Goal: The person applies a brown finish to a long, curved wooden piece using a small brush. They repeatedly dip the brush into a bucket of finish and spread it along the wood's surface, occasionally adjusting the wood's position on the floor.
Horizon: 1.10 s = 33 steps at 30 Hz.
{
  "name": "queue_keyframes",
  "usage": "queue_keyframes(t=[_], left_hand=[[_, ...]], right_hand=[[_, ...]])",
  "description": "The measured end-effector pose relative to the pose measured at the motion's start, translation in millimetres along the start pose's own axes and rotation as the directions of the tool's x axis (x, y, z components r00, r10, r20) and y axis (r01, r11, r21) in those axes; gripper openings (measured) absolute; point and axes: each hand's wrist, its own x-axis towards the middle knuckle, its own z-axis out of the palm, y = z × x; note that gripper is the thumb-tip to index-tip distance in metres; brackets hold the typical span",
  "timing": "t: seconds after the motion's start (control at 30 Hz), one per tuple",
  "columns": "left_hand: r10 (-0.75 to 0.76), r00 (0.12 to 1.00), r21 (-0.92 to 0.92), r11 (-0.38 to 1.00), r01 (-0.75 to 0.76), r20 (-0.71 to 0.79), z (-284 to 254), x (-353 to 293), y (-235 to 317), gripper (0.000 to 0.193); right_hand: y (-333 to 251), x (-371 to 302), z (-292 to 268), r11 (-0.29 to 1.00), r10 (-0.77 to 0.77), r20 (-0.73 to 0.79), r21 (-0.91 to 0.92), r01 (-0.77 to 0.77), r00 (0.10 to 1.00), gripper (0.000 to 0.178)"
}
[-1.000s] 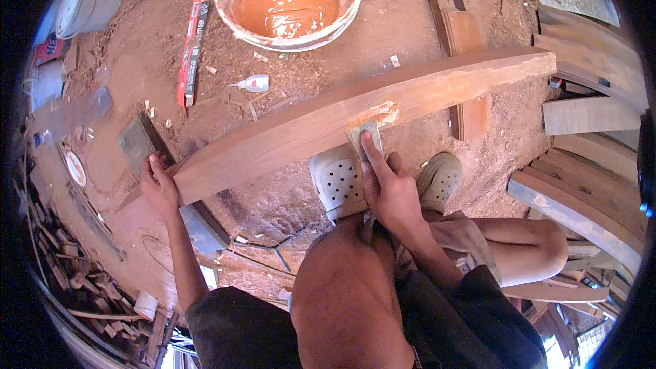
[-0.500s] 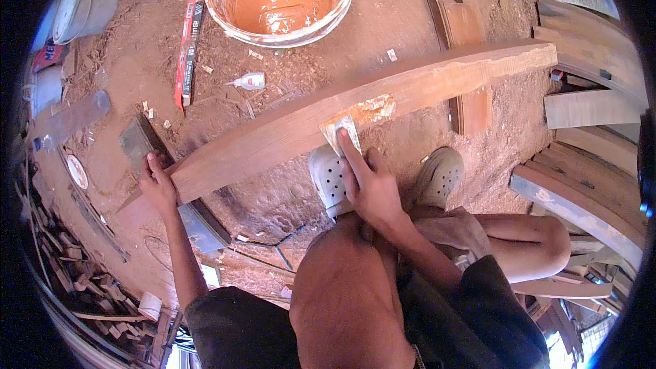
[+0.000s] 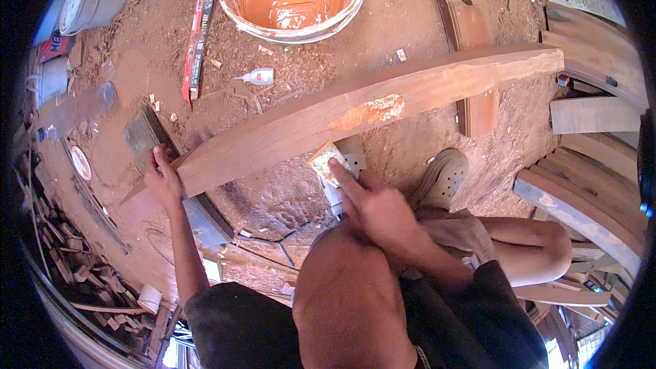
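A long curved wooden plank [image 3: 273, 140] stretches across in front of me, propped on blocks at both ends. On its face near the middle is a wet orange filler patch [image 3: 372, 113]. My left hand [image 3: 162, 176] grips the plank's left end, fingers over the top edge. My right hand [image 3: 379, 208] holds a small flat putty scraper [image 3: 325, 164], its edge smeared with orange and white. The index finger presses along the scraper's face. The scraper is below the plank, apart from it, over my left clog.
A white bucket [image 3: 294, 27] of orange paste stands beyond the plank. Nearby lie a small glue bottle [image 3: 260, 76] and a long red-and-black box [image 3: 197, 48]. Stacked curved planks [image 3: 581, 198] fill the right side; wood offcuts [image 3: 89, 280] lie at lower left. A lidded pail [image 3: 92, 0] stands far left.
My right hand has drawn the scraper off the plank, down and to the left. The orange patch shows more fully and reaches farther left. My left hand keeps its hold on the plank.
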Motion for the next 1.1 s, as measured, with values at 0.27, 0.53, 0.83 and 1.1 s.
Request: queue_keyframes(t=[0.27, 0.53, 0.83, 1.1], left_hand=[[-0.029, 0.998, -0.098, 0.995, 0.035, 0.061, 7.3, -2.4, -15.9, 0.046], [-0.013, 0.999, -0.099, 0.995, 0.017, 0.042, 6.0, -4.4, -7.6, 0.044], [0.012, 0.997, -0.115, 0.993, -0.003, 0.076, 2.3, -5.1, -9.3, 0.046], [-0.036, 0.997, -0.056, 0.998, 0.04, 0.07, 1.7, -2.4, -10.8, 0.047]], right_hand=[[-5.2, 63.2, -91.9, 0.758, -0.247, 0.31, -0.529, 0.382, 0.918, 0.057], [38.4, 56.1, -154.7, 0.691, 0.0, 0.325, -0.684, 0.235, 0.946, 0.043], [70.3, 14.8, -163.9, 0.982, 0.061, -0.054, -0.177, -0.069, 0.997, 0.045], [41.5, 18.0, -53.9, 0.964, 0.163, -0.347, 0.254, -0.074, 0.924, 0.047]])
